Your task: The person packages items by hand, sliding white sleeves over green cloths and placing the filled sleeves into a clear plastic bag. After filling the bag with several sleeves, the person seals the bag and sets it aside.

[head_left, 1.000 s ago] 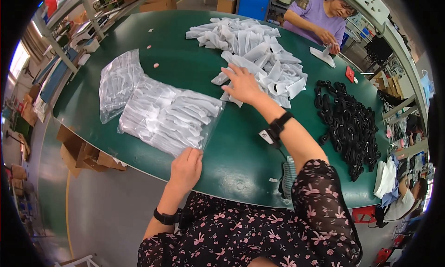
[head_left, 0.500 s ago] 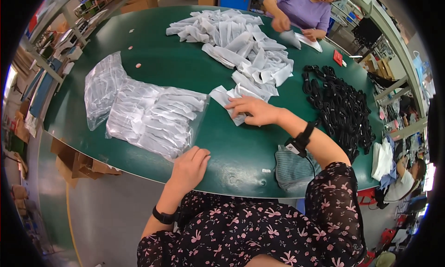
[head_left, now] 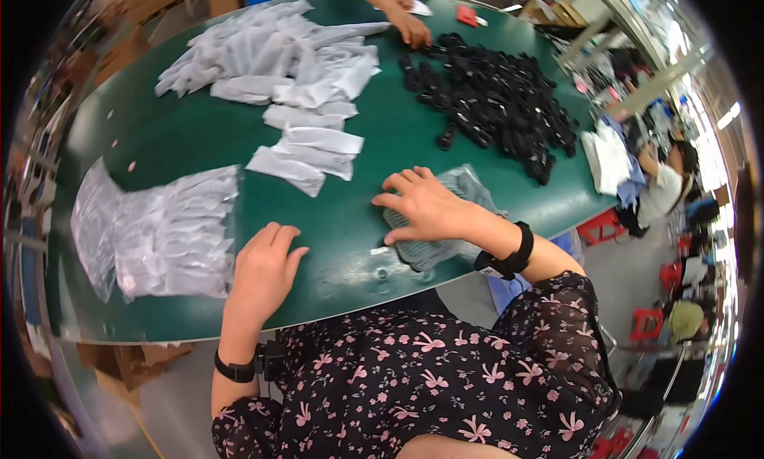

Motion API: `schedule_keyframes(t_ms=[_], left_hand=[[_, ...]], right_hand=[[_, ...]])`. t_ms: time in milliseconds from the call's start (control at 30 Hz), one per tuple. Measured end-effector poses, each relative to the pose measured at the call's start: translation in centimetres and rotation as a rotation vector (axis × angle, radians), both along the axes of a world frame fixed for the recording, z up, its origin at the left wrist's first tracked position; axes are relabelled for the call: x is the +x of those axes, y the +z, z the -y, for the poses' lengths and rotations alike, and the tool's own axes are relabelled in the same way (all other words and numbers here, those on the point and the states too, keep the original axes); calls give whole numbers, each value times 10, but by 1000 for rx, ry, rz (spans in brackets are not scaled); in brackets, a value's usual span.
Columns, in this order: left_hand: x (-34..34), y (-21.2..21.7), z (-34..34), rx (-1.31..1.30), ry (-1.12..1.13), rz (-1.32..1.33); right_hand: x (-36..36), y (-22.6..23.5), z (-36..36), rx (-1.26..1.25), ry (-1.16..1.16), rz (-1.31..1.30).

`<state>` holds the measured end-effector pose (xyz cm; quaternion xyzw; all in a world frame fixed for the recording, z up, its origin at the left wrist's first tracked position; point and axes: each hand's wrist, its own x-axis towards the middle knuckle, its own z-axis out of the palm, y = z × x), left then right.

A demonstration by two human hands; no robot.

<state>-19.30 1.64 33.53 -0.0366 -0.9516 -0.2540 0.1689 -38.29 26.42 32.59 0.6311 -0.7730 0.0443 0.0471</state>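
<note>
My right hand [head_left: 426, 208], fingers spread, lies over a folded grey-green ribbed cloth [head_left: 469, 184] near the table's front edge; whether it presses on the cloth I cannot tell. Nothing shows in its fingers. My left hand [head_left: 267, 268] is open and empty, low over the table beside a clear plastic bag [head_left: 179, 236] packed with rows of white translucent sleeves. Beyond my hands lie a few loose white sleeves [head_left: 306, 156], joining a large heap of white sleeves [head_left: 274, 57] farther back.
Black coiled cables [head_left: 501, 101] form a pile at the right of the green table [head_left: 342, 260]. Across the table a co-worker's hand [head_left: 411, 31] reaches to that pile's edge. White and blue cloths [head_left: 609, 160] hang at the right rim. A red item [head_left: 468, 15] lies at the back.
My right hand has left the loose white sleeves and come to the ribbed cloth. My view has turned right. The co-worker's hand has moved to the black cables.
</note>
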Motion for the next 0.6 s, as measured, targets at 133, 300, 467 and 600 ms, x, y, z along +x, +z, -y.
schedule_keyframes(t_ms=[133,300,467,600], left_hand=[[-4,-4,-11,-27,-20,32],[-10,-6,-19,-32,-31,120],[-28,-4,-16,-57,-24,111],[-46,-9,13,-140,95,64]], right_hand=[[-15,-2,-42,-171,-368,172],[-29,-26,-104,45,-1053,213],[-37,-44,-144,-95,-944,479],[-79,-36,-220,114,-1074,212]])
